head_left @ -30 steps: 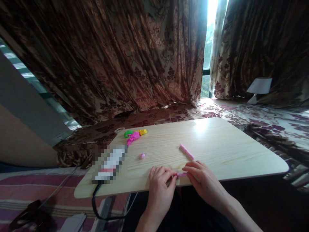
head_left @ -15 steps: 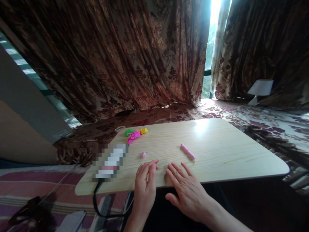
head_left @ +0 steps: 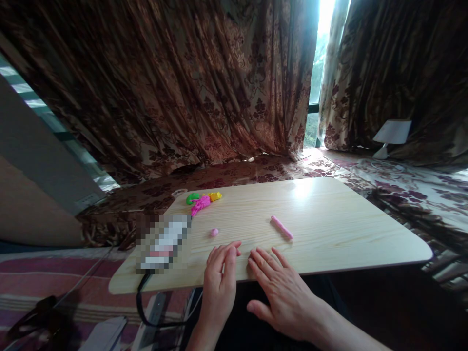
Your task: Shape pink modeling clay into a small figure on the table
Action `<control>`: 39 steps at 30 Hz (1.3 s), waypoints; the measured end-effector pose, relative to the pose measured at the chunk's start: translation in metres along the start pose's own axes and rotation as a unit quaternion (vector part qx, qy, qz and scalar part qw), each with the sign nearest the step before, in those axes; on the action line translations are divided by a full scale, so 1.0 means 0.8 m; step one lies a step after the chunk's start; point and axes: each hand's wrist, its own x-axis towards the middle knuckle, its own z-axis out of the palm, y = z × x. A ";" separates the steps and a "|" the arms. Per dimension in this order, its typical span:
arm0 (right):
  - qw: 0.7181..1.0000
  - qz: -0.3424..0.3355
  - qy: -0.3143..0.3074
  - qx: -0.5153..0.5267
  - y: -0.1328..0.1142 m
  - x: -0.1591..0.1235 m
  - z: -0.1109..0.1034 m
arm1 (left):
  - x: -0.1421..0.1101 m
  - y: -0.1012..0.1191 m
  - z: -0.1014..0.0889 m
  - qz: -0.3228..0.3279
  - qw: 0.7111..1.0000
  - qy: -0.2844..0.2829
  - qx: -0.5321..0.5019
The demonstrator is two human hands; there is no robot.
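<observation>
My right hand (head_left: 281,295) lies palm down at the table's near edge, fingers stretched out and thumb apart. Whatever is beneath its palm and fingers is hidden. Beside it, my left hand (head_left: 221,278) rests on its side with fingers lightly bent and no object visible in it. A small pale pink ball (head_left: 214,232), apparently modelling clay, sits just beyond the left fingertips. Past the right fingers lies a pale pink clay-like roll (head_left: 281,227), slanted on the wooden table (head_left: 351,229). The hands touch neither piece.
At the far left corner are a bright pink lump (head_left: 200,203), a green piece (head_left: 192,198) and a yellow piece (head_left: 215,196). A blurred-out object (head_left: 165,243) with a black strap (head_left: 141,302) is at the left. Behind stand curtains (head_left: 219,87) and a white lamp (head_left: 392,132).
The whole view has shifted slightly, so the table and its objects appear a little further left. My right hand has moved slightly left and toward my left hand; both keep nearly the same pose.
</observation>
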 end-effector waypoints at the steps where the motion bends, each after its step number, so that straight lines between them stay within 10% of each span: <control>1: 1.000 0.001 -0.001 -0.002 0.001 0.001 0.000 | -0.001 0.001 0.002 0.004 1.000 -0.005 -0.005; 7: 0.996 0.079 0.026 -0.041 0.038 0.050 0.004 | -0.004 0.005 -0.001 0.006 1.000 -0.008 0.003; 15: 1.000 -0.007 0.016 -0.016 0.001 0.003 0.003 | -0.003 0.001 0.005 0.005 1.000 -0.013 -0.009; 22: 0.995 0.082 0.025 -0.040 0.046 0.062 0.005 | -0.004 0.006 -0.004 0.013 1.000 -0.015 0.018; 30: 1.000 -0.007 0.011 -0.016 0.008 0.012 0.005 | -0.003 0.001 0.004 0.008 1.000 -0.013 0.008; 39: 0.997 0.073 0.022 -0.032 0.046 0.066 0.007 | -0.001 0.002 -0.010 0.002 1.000 -0.013 0.028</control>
